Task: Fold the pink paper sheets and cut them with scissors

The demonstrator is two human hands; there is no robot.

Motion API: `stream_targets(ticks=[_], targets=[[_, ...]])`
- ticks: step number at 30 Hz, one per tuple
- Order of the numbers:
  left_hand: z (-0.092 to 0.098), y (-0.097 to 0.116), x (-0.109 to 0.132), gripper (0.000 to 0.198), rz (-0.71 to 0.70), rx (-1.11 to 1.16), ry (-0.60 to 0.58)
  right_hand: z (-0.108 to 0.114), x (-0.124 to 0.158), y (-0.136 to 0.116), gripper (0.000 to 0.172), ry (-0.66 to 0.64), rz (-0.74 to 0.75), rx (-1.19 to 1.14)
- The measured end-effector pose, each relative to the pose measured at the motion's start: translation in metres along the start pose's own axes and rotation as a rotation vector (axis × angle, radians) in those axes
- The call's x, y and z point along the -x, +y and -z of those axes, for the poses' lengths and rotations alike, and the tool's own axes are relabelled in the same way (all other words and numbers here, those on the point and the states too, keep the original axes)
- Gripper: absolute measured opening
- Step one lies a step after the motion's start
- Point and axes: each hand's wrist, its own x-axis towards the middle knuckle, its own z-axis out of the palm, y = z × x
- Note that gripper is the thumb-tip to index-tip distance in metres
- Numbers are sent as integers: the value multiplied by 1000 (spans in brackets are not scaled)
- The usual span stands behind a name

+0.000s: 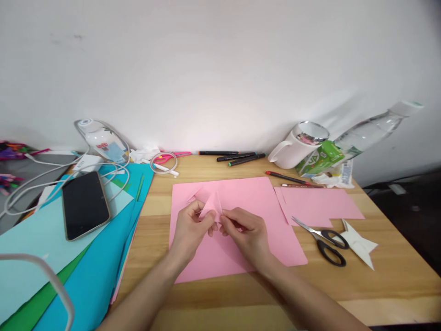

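Note:
Between my two hands is a small folded piece of pink paper [214, 202], with a pointed tip standing up. My left hand [193, 227] is closed on its left side, the thumb pressed over the front. My right hand [246, 232] pinches the lower right edge between thumb and fingers. Both hands are above a large pink sheet [275, 243] lying flat on the wooden table. Parts of the folded paper are hidden behind my fingers.
Scissors [322, 241] with black handles lie at right beside a white folded paper shape [360, 243] and pink offcuts [320, 204]. Behind stand a white mug [292, 149] and a tilted bottle [372, 131]. Several markers [241, 157] lie along the wall. A phone [86, 207] rests on coloured sheets [99, 276].

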Motion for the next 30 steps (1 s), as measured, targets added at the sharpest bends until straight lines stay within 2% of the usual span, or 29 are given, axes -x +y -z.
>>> stream_targets(ticks=[4, 6, 8, 11, 14, 18, 22, 30], targets=[[0, -3, -1, 21, 37, 111, 5, -1, 3, 2, 17, 44, 128, 50], [1, -4, -1, 21, 69, 147, 17, -1, 2, 1, 17, 29, 128, 10], [2, -4, -1, 22, 72, 122, 41, 1, 0, 0, 17, -41, -24, -148], [2, -1, -1, 24, -4, 28, 60, 3, -7, 2, 33, -148, -436, -577], [0, 1, 1, 23, -44, -2, 58, 4, -11, 5, 28, -182, -786, -939], [-1, -1, 2, 22, -42, 2, 41, 6, -13, 7, 27, -212, -1011, -1140], [1, -3, 3, 20, -96, -43, -8, 9, -14, 8, 26, -291, -1065, -1152], [1, 0, 4, 18, -177, -179, 35, 8, -13, 8, 24, -341, -978, -1087]])
